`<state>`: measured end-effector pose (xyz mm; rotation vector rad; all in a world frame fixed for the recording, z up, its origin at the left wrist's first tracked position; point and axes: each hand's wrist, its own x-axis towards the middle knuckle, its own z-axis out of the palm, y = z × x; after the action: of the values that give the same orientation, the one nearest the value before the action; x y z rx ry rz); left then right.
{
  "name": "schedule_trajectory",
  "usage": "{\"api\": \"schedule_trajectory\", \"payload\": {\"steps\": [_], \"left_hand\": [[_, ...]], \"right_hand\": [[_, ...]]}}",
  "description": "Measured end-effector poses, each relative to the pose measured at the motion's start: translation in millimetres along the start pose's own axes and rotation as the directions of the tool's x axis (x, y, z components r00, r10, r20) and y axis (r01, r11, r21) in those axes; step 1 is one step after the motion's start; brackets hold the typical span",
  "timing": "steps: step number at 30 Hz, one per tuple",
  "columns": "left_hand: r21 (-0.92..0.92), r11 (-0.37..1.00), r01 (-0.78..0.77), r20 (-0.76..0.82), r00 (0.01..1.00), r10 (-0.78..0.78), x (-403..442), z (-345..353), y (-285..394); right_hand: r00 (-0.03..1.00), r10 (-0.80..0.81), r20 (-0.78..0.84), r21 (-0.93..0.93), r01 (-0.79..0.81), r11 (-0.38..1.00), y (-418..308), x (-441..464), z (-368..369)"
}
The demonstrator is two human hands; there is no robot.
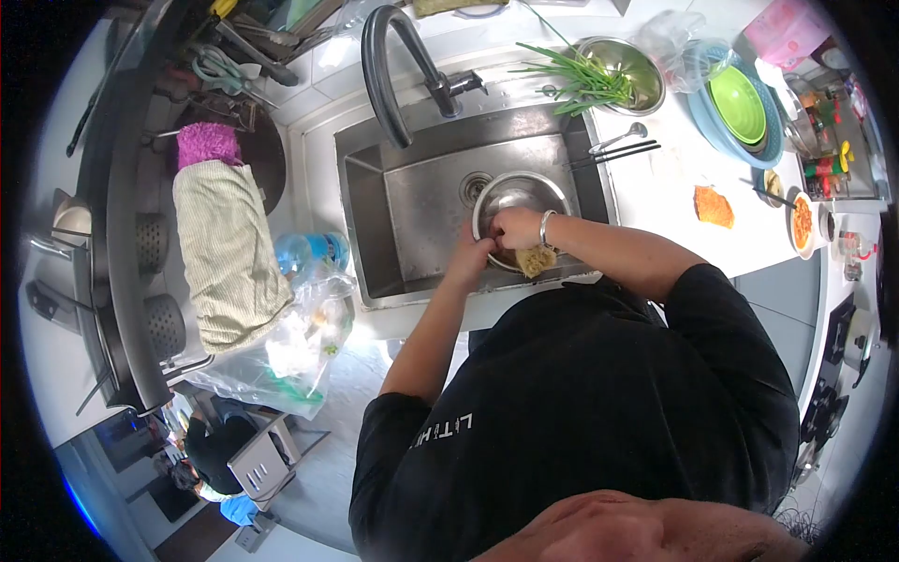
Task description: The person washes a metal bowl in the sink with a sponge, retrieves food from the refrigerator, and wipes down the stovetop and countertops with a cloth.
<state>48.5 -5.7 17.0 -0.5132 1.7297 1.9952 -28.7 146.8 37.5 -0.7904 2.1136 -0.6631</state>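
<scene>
A round metal bowl (518,185) is over the front right part of the steel sink (426,178). My left hand (469,251) grips its near-left rim, fingers closed. Inside the bowl, my right hand (516,228) is curled with fingers bent toward my left fingertips; what it holds, if anything, is hidden. A silver bracelet (545,228) circles my right wrist. Just below that wrist, a rough yellowish clump (536,262) lies at the bowl's near edge; I cannot tell its kind or whether my hand touches it.
A black faucet (393,56) arches over the sink. On the right counter are green stalks (595,80) in a metal bowl (646,80), a spoon (620,138), chopsticks (613,154), blue basins (712,122) and an orange sheet (714,206). Left are a bottle (314,251) and a plastic bag (304,342).
</scene>
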Motion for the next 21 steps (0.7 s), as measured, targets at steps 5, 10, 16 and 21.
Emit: {"api": "schedule_trajectory", "payload": {"steps": [5, 10, 16, 21], "left_hand": [[-0.025, 1.0, 0.004, -0.046, 0.999, -0.005, -5, 7, 8], [-0.016, 1.0, -0.019, -0.025, 1.0, 0.019, -4, 7, 8], [-0.069, 0.998, 0.007, 0.001, 1.0, -0.007, -8, 10, 13], [-0.087, 0.996, 0.019, -0.024, 0.999, -0.021, -17, 20, 28]], "right_hand": [[0.99, 0.012, -0.139, 0.141, 0.008, 0.99, 6, 8, 6], [0.997, 0.031, -0.07, 0.159, -0.02, 0.987, 5, 9, 3], [0.994, 0.067, -0.086, 0.157, -0.053, 0.986, -2, 2, 2], [0.995, 0.048, -0.086, 0.108, -0.038, 0.993, -2, 2, 2]]}}
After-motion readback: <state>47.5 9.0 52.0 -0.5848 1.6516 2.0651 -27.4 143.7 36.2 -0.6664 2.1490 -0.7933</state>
